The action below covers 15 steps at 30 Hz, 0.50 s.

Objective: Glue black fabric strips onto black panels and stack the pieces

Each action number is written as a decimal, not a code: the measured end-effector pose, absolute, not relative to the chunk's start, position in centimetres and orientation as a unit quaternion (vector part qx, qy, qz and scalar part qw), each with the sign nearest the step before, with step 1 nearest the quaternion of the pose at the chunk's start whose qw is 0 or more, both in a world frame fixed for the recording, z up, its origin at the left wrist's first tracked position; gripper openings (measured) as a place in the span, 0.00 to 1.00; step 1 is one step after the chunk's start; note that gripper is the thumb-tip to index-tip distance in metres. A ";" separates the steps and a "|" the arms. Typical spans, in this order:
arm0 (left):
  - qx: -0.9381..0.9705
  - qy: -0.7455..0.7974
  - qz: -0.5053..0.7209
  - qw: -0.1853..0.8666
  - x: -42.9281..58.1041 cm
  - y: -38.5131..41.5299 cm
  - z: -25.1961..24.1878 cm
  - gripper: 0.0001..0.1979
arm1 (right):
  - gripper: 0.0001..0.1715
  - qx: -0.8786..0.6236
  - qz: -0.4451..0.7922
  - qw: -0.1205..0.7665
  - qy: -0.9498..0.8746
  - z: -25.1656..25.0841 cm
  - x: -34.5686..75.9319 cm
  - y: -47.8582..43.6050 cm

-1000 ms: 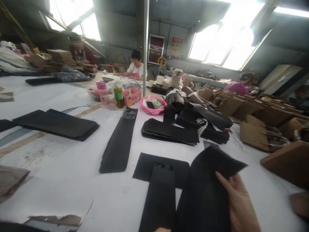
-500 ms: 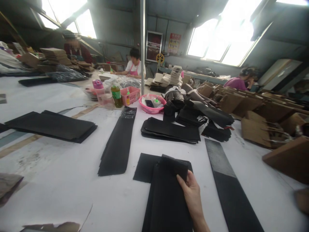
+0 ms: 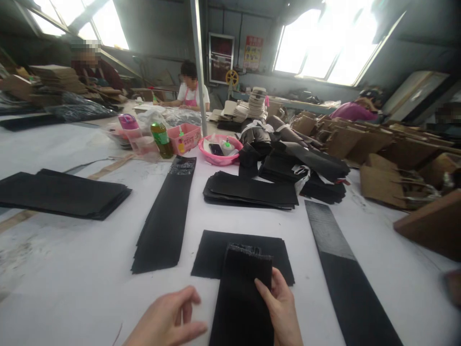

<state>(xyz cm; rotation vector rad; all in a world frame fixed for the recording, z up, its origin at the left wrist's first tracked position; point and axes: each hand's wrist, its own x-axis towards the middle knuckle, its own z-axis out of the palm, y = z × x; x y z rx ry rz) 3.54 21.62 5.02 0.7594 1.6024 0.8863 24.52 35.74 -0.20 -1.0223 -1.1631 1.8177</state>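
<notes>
A narrow stack of black paper sheets lies lengthwise in front of me on the white table. It rests partly on a wider black sheet. My right hand presses flat on the stack's right side, thumb and fingers extended along the paper. My left hand hovers just left of the stack, fingers loosely curled and apart, holding nothing.
A long black strip lies to the right and another strip pile to the left. More black piles lie beyond. A pink basin, a green bottle and brown paper bags stand farther back. Other people sit at the far tables.
My right hand carried a black sheet from the right onto the narrow stack and now presses it down. My left hand has come into view beside the stack.
</notes>
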 end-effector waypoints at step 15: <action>0.372 0.655 0.455 0.474 5.7 29.7 -0.3 0.16 | 0.17 -0.490 0.548 0.284 -0.616 -1.1 25.7 38.5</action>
